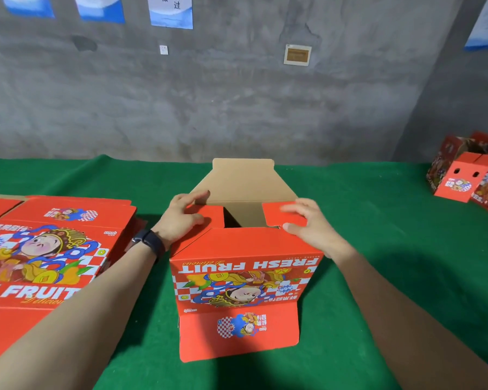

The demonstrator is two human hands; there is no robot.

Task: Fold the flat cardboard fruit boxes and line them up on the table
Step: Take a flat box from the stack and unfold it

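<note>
A red fruit box [245,280] stands upside-down on the green table [378,249], its top open. The left hand [181,215] presses flat on the box's left side flap [209,216]; the right hand [310,223] pinches the right side flap [282,213]. Left of the box lies a stack of flat boxes [48,249]; folded boxes [473,175] sit far right of it.

Both forearms are bare from the bottom edge of the picture up to the hands, with no sleeve showing on either. The left hand [181,213] has a dark wristband [150,244] just behind it, a smooth black strap with a flat rectangular face. The right hand [312,225] and its wrist carry nothing; no rings show on any finger.
</note>
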